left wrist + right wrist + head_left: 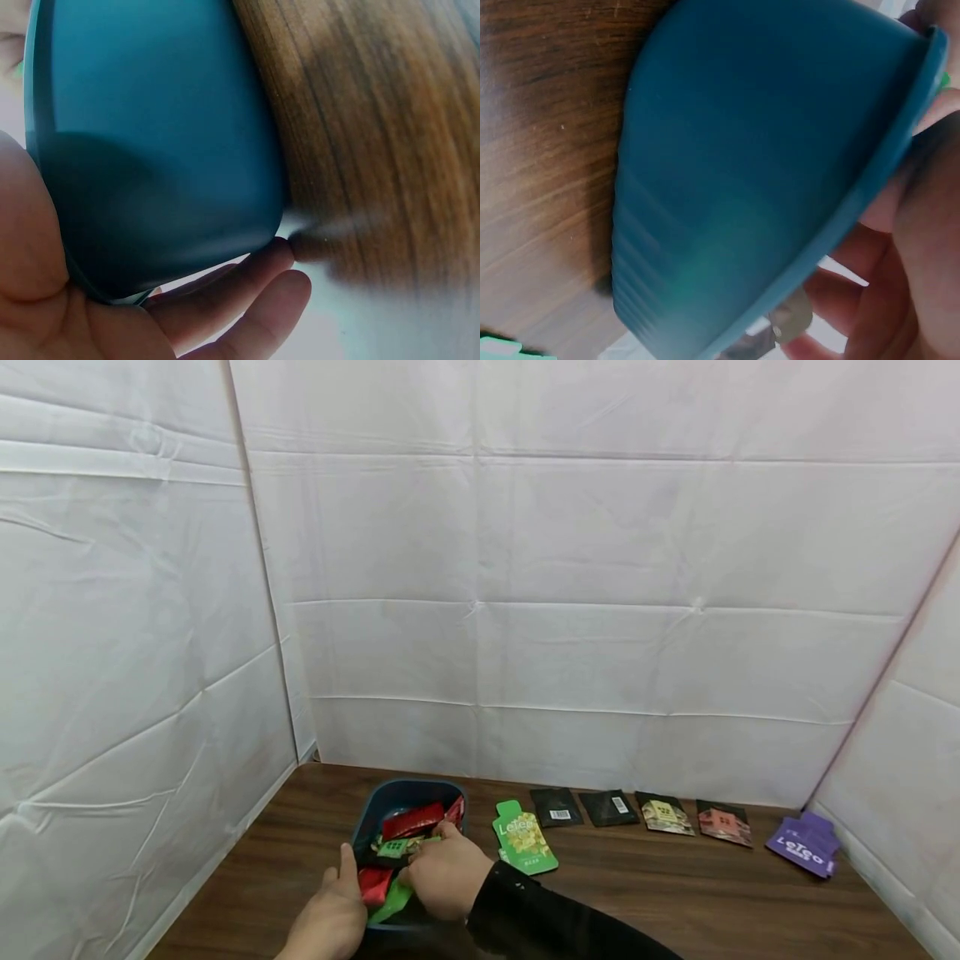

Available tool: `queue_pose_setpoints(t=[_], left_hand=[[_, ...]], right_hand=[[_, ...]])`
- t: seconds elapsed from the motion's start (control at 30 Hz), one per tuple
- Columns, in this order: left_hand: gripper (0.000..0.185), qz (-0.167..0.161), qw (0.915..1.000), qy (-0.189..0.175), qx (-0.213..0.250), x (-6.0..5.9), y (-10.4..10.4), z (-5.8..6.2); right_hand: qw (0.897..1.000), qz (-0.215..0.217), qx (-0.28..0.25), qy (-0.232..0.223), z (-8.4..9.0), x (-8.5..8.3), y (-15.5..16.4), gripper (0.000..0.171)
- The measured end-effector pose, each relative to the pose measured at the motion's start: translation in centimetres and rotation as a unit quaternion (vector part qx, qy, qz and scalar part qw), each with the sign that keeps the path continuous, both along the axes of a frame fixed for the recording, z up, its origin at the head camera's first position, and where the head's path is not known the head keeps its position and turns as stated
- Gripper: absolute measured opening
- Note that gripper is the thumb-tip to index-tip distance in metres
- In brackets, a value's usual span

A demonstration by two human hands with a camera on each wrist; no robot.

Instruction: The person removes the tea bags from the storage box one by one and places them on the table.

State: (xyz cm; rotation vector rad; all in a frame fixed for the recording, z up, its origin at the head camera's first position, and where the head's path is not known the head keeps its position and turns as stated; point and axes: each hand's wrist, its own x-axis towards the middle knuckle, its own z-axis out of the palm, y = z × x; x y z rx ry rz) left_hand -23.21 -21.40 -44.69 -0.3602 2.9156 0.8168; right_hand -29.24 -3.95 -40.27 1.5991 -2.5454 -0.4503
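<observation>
One blue bin (pixel 742 150): my left hand (pixel 330 914) grips its wall; my right hand (pixel 450 872) touches packets (pixel 412 821) inside, whether pinching I cannot tell.

The head view is evenly bright, the left wrist view hazy.

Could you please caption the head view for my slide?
Right hand among packets in a blue bin, left hand holding its side.
</observation>
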Motion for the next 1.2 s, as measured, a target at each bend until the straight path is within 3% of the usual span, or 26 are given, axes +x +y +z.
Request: queue_pose_setpoints(t=[0.2, 0.33, 0.4, 0.53, 0.63, 0.7, 0.87, 1.03, 1.2], left_hand=[[0.074, -0.005, 0.9999, -0.010, 0.009, 0.0, -0.1, 0.1], [0.075, -0.007, 0.9997, -0.015, 0.016, 0.0, -0.1, 0.2], [0.075, -0.009, 0.9998, -0.011, 0.016, 0.1, 0.0, 0.2], [0.073, -0.009, 0.9998, -0.006, 0.016, 0.3, 0.1, 0.4], [0.072, -0.005, 0.9998, -0.009, 0.018, 0.3, 0.2, 0.6], [0.072, -0.001, 0.9997, -0.013, 0.020, 0.3, 0.3, 0.7], [0.074, 0.002, 0.9997, -0.015, 0.019, 0.1, 0.2, 0.5], [0.075, -0.005, 0.9998, -0.004, 0.019, 0.3, 0.1, 0.2], [0.075, -0.015, 0.9996, 0.008, 0.022, 0.6, -0.1, 0.2]], right_hand=[[0.998, 0.039, -0.038, 0.019, 0.8, -0.4, 0.7, 0.019], [0.995, 0.048, -0.088, -0.022, 1.9, -1.0, 1.4, 0.023], [0.986, 0.060, -0.141, -0.063, 2.7, -1.3, 2.0, 0.021], [0.954, 0.072, -0.254, -0.144, 4.4, -2.1, 3.8, 0.014], [0.937, 0.052, -0.307, -0.159, 5.4, -2.9, 5.6, 0.017], [0.933, 0.031, -0.326, -0.147, 5.7, -3.6, 7.1, 0.019], [0.941, -0.006, -0.327, -0.089, 5.4, -5.5, 11.2, 0.023], [0.958, -0.029, -0.287, 0.005, 3.9, -7.4, 16.3, 0.024], [0.971, -0.061, -0.222, 0.068, 2.2, -7.9, 20.6, 0.028]])
